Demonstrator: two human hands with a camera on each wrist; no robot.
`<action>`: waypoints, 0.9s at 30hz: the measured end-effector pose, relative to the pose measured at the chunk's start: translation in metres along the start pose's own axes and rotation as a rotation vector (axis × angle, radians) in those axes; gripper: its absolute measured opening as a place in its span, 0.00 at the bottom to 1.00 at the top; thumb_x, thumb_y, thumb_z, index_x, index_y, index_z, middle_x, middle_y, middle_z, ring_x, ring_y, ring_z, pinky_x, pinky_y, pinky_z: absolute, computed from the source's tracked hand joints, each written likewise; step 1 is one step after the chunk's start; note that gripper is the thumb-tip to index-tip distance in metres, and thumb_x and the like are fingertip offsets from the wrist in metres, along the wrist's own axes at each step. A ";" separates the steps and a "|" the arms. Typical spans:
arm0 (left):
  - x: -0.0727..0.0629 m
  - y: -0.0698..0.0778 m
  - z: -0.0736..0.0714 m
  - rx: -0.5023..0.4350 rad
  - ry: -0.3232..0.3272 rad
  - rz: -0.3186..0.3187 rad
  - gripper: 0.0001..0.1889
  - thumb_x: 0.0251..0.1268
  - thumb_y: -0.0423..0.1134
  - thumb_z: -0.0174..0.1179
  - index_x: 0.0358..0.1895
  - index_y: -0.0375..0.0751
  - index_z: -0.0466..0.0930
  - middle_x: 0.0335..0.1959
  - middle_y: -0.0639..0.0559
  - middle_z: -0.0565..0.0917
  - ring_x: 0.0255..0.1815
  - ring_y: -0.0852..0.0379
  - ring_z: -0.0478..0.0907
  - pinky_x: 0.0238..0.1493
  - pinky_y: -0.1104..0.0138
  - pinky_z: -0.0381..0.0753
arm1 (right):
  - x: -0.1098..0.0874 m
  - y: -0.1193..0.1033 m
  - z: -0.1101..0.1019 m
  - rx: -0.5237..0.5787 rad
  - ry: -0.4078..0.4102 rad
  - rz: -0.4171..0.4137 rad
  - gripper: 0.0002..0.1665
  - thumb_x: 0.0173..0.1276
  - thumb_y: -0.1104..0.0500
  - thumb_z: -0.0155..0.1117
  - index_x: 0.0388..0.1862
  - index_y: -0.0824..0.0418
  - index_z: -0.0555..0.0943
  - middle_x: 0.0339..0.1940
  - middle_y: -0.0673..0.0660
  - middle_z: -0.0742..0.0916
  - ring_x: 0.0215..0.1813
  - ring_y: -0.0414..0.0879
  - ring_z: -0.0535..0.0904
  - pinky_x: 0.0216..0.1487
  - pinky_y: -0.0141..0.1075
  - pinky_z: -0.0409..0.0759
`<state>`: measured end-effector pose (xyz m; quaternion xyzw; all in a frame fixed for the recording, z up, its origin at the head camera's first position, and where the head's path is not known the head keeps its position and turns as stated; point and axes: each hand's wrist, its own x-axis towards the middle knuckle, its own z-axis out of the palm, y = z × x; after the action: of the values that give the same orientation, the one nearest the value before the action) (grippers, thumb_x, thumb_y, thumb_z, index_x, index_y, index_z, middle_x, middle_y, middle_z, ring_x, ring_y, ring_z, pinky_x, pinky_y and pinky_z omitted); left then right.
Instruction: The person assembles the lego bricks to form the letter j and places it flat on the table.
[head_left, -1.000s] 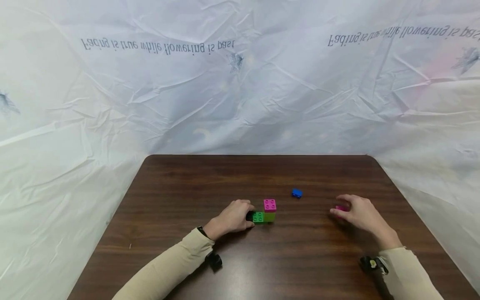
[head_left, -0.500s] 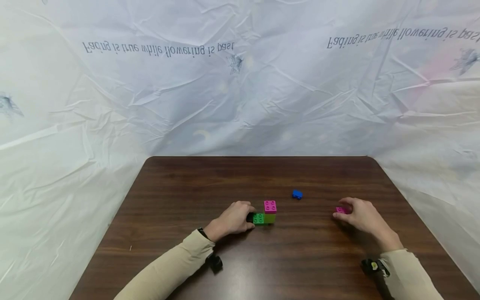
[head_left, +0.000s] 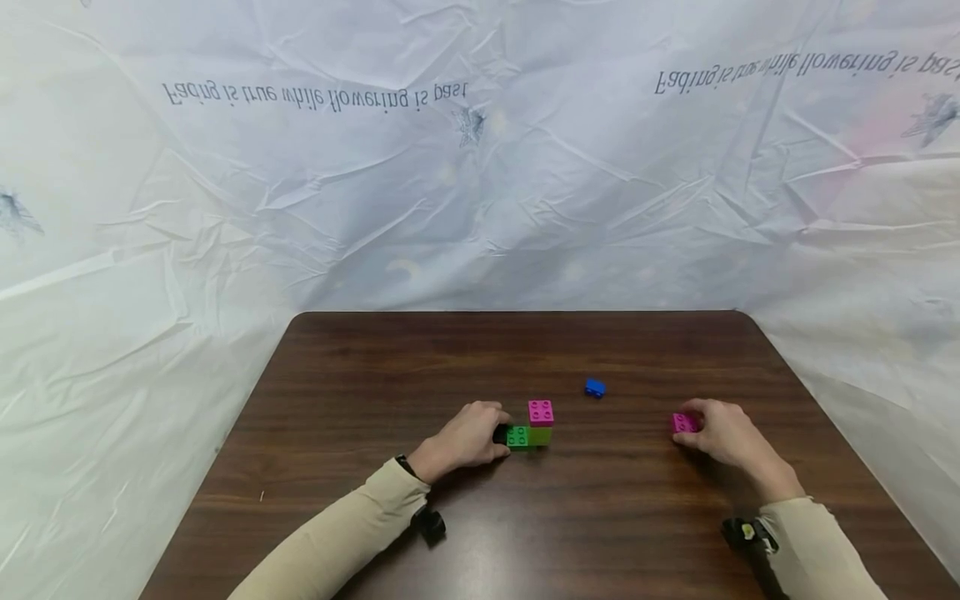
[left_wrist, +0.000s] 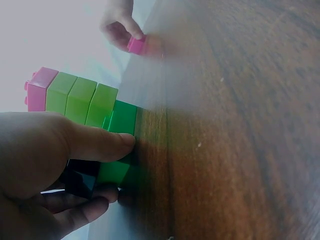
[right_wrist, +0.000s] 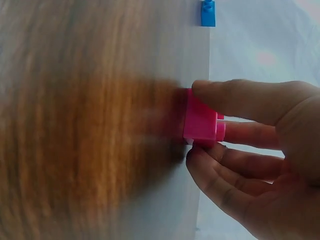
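Observation:
My left hand (head_left: 465,435) grips the low end of a block build resting on the table. Its thumb lies along a green toy block (head_left: 517,437), with fingers on the opposite side. A black block (left_wrist: 81,178) sits at that end, partly covered by the hand. At the other end rises a stack of lime-green blocks (left_wrist: 81,100), topped by a pink block (head_left: 540,412). Farther right, my right hand (head_left: 726,433) pinches a separate pink block (right_wrist: 202,120) between thumb and fingers. That block appears to stand on the tabletop, studs facing up.
A small blue block (head_left: 595,388) lies tilted beyond and between the hands, its studs toward me. The brown wooden table (head_left: 390,358) has rounded far corners. White printed sheeting (head_left: 480,208) hangs behind it and along both sides.
My right hand has shifted slightly right and nearer, its thumb and fingers closing around the pink block, which shows more now. The left hand and its block build keep their place.

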<state>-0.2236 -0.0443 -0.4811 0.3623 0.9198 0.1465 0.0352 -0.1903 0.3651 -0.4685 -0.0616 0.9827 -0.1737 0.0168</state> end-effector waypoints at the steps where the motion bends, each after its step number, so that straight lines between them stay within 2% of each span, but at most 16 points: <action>1: 0.000 0.000 0.000 0.000 0.001 0.000 0.20 0.58 0.46 0.70 0.53 0.43 0.84 0.43 0.53 0.82 0.43 0.59 0.80 0.43 0.68 0.80 | 0.000 0.000 0.001 -0.004 0.003 -0.004 0.30 0.54 0.54 0.77 0.49 0.73 0.80 0.34 0.62 0.85 0.32 0.48 0.77 0.31 0.43 0.77; 14: 0.001 0.000 -0.001 0.006 0.004 -0.009 0.20 0.58 0.46 0.70 0.53 0.43 0.84 0.43 0.52 0.82 0.42 0.59 0.80 0.44 0.68 0.80 | 0.002 -0.002 0.000 -0.044 0.031 -0.068 0.23 0.53 0.57 0.77 0.43 0.70 0.83 0.30 0.57 0.85 0.30 0.46 0.77 0.30 0.42 0.76; 27: 0.000 -0.001 0.001 0.007 0.013 0.009 0.20 0.58 0.47 0.70 0.52 0.44 0.84 0.43 0.53 0.82 0.42 0.59 0.80 0.43 0.69 0.80 | 0.005 -0.001 0.002 -0.031 0.022 -0.079 0.21 0.55 0.57 0.75 0.44 0.69 0.84 0.31 0.56 0.86 0.30 0.44 0.77 0.29 0.38 0.75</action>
<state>-0.2244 -0.0448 -0.4819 0.3657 0.9189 0.1457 0.0275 -0.1950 0.3633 -0.4699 -0.0987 0.9822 -0.1595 -0.0021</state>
